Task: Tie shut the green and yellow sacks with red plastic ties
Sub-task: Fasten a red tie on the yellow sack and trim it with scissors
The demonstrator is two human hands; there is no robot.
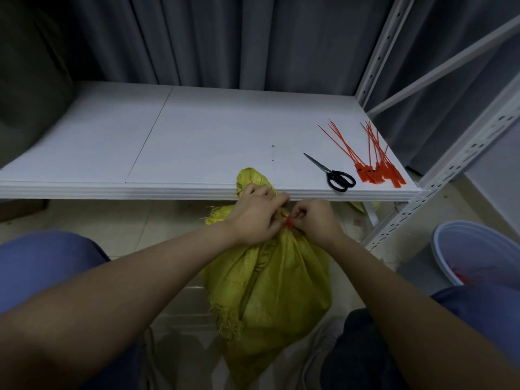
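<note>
A yellow woven sack [270,294] stands on the floor between my knees, its neck bunched up in front of the shelf edge. My left hand [254,215] grips the gathered neck from the left. My right hand [316,220] pinches a red plastic tie [287,220] at the neck, of which only a small bit shows between my fingers. The sack's top [251,178] sticks up above my left hand. No green sack is in view.
A white shelf board [197,142] lies just beyond the sack. Black scissors [333,174] and a bundle of spare red ties [375,161] lie at its right end. A white rack upright [416,198] and a pale blue bucket [475,251] stand at right.
</note>
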